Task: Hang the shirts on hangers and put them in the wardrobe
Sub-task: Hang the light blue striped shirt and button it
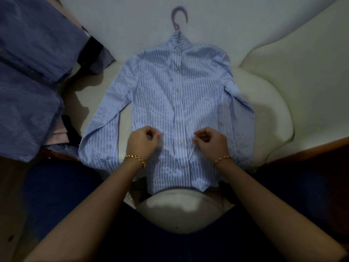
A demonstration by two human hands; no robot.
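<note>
Head view: striped shirt [175, 103] flat on white cushion [273, 103], centre, purple hanger [173, 17] hook out of collar at 12 o'clock. Risk: tug on front shifts hanger off shoulders. Left hand [143, 142], right hand [211, 142] at 6 o'clock: grip curled tight, each pinching shirt front beside button line.

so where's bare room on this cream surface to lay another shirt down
Most room: the cream padded surface right of the light blue white-striped shirt. A narrow wedge lies between its left sleeve and the pile of darker blue shirts. Crowded at left with that pile.
</note>
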